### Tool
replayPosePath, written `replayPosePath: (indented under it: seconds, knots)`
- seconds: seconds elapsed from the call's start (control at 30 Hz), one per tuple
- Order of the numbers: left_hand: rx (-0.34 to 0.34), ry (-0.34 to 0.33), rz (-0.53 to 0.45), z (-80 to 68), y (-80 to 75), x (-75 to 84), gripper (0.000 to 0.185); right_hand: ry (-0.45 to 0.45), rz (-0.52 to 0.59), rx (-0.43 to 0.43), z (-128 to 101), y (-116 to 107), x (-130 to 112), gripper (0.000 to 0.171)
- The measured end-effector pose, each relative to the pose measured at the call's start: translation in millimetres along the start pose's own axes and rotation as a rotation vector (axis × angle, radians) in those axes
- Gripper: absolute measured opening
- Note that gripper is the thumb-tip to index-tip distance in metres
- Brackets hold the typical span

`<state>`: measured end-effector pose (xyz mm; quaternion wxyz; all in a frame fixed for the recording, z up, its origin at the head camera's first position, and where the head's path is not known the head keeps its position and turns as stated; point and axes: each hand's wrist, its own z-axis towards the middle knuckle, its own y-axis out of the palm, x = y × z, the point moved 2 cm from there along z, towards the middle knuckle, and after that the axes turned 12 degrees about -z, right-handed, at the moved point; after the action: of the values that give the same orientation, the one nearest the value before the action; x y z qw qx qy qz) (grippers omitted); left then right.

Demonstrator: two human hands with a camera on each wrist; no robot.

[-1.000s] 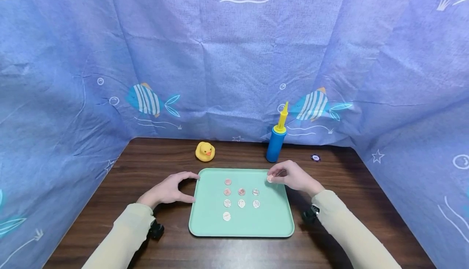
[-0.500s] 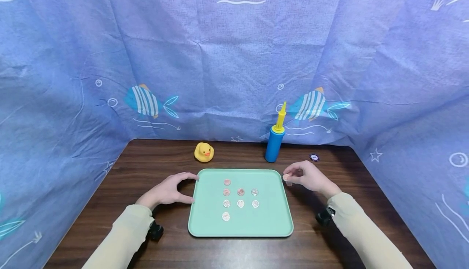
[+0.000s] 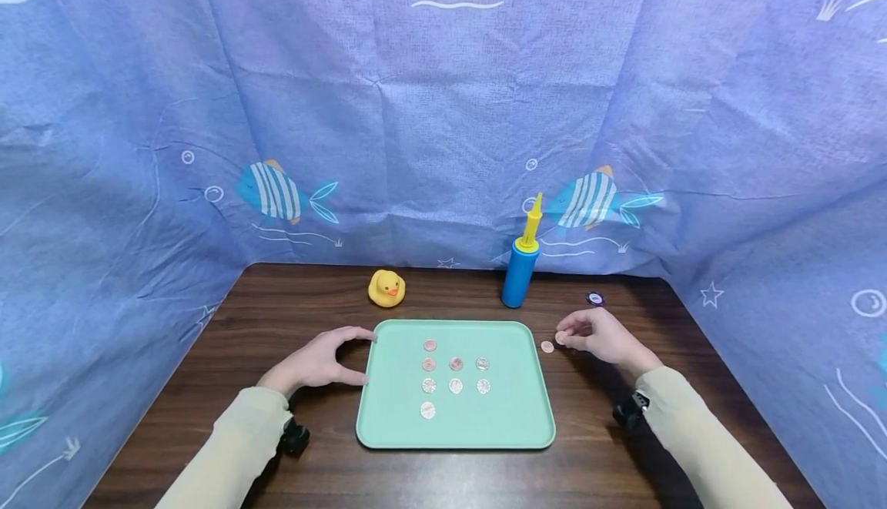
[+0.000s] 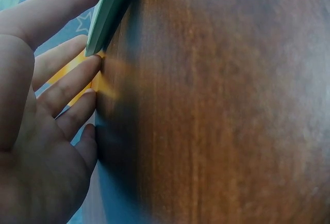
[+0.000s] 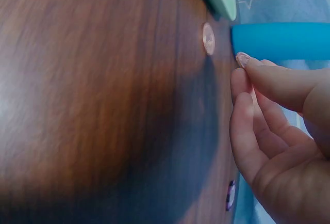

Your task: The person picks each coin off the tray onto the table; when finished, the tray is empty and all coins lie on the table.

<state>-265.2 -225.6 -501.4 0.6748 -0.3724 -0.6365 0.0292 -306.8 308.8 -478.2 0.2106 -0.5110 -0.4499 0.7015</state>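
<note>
Off the right edge of the tray (image 3: 513, 424), over the table (image 3: 450, 482), the right hand (image 3: 604, 338) pinches a copper-coloured coin (image 3: 560, 337), shifted from above the tray's far right corner and now just beside a loose coin (image 3: 547, 346). Well apart, the left hand (image 3: 319, 359) touches the tray's left edge, thumb and forefinger spread. Eight coins (image 3: 455, 364) lie unmoved on the tray, so the work appears to be carrying this one away, not adding it.

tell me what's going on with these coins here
A person's right hand pinches a copper-coloured coin to the right of a green tray. A second coin lies on the table between that hand and the tray. The left hand rests at the tray's left edge, and eight coins lie in the tray.
</note>
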Motion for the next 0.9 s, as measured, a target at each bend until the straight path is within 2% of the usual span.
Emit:
replayPosePath:
  seconds: [0.27, 0.67, 0.9]
  knots:
    - [0.003, -0.003, -0.012, 0.2, 0.2, -0.2, 0.073, -0.006, 0.001, -0.048, -3, 7, 10, 0.009]
    - [0.001, 0.005, -0.007, 2.1, 0.1, -3.4, 0.074, -0.044, -0.157, 0.001, -1, 10, 9, 0.012]
    - [-0.001, -0.001, -0.009, 1.8, -0.1, -3.6, 0.074, -0.043, -0.182, -0.003, -1, 12, 8, 0.016]
